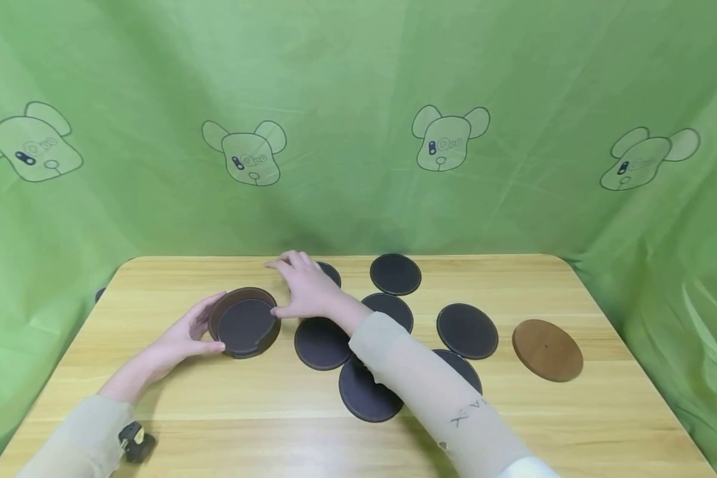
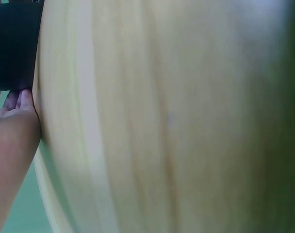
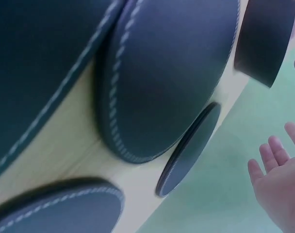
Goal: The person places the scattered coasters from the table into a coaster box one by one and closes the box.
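My left hand [image 1: 182, 332] holds a round, dark brown leather coaster holder [image 1: 267, 342] from its left side, thumb at the front and fingers around the back. Its wall has a notch at the front, and a dark disc shows inside. In the left wrist view the holder [image 2: 14, 48] is a dark block above the fingertips [image 2: 26, 98]. Just right of the holder, my right hand [image 1: 311, 289] hovers with fingers spread and nothing in its grasp. It partly covers a dark round coaster [image 1: 330, 272] behind it; another coaster [image 1: 321, 345] lies in front.
Several more dark stitched coasters lie flat on the wooden table [image 1: 245, 425], including one coaster [image 1: 396, 274] at the back and one [image 1: 467, 330] further right. A brown disc [image 1: 548, 350] lies at the right. A small black object [image 1: 136, 443] is by the left sleeve.
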